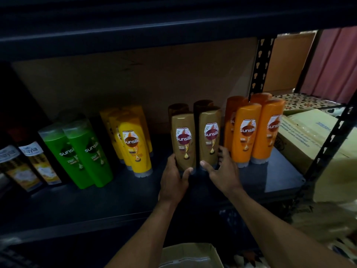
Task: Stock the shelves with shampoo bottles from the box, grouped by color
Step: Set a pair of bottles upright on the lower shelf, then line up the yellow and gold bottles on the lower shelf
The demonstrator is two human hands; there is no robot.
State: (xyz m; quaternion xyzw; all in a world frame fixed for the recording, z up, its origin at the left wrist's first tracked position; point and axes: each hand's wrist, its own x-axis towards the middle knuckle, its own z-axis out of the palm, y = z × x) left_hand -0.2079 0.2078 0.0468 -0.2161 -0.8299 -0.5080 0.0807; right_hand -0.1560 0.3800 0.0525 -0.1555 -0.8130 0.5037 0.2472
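Observation:
Two golden-brown shampoo bottles stand side by side, cap down, on the dark shelf (116, 194). My left hand (173, 176) grips the base of the left brown bottle (183, 140). My right hand (222, 169) grips the base of the right brown bottle (210, 134), thumb in front, fingers round its right side. Two darker brown bottles (202, 105) stand behind them. Orange bottles (249, 132) are grouped to the right, yellow bottles (135, 144) and green bottles (81, 151) to the left. The open cardboard box (189, 254) sits low, between my forearms.
Dark bottles with white labels (31, 163) stand at the far left. A black slotted shelf post (260, 64) rises behind the orange group, another post (332, 136) at the right front. Cardboard cartons (309, 140) lie right of the shelf. The upper shelf board (135, 31) hangs overhead.

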